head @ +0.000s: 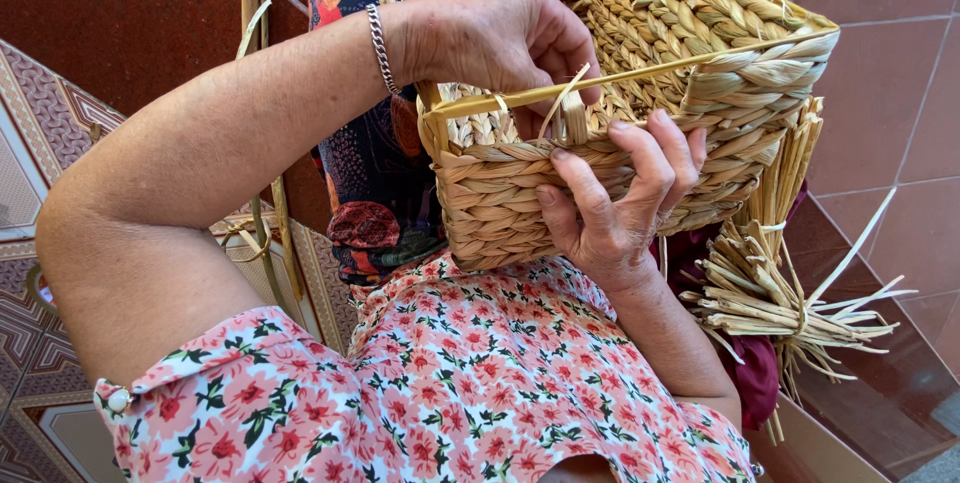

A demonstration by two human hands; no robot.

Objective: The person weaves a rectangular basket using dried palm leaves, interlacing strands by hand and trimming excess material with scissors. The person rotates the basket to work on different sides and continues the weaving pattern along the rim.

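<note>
The left hand (pixel 500 38) is reaching over the rim of the basket (pixel 640 73), which is resting tilted on the lap; its fingers are curling together around a pale strand (pixel 620 78) running along the rim, and a bracelet (pixel 380 48) is circling the wrist. The right hand (pixel 615 203) is gripping the basket's near wall from below; its fingers (pixel 650 158) are pressing close together on the braid, thumb flat against the weave; a bundle (pixel 770 283) of cut reeds is lying just beside it.
</note>
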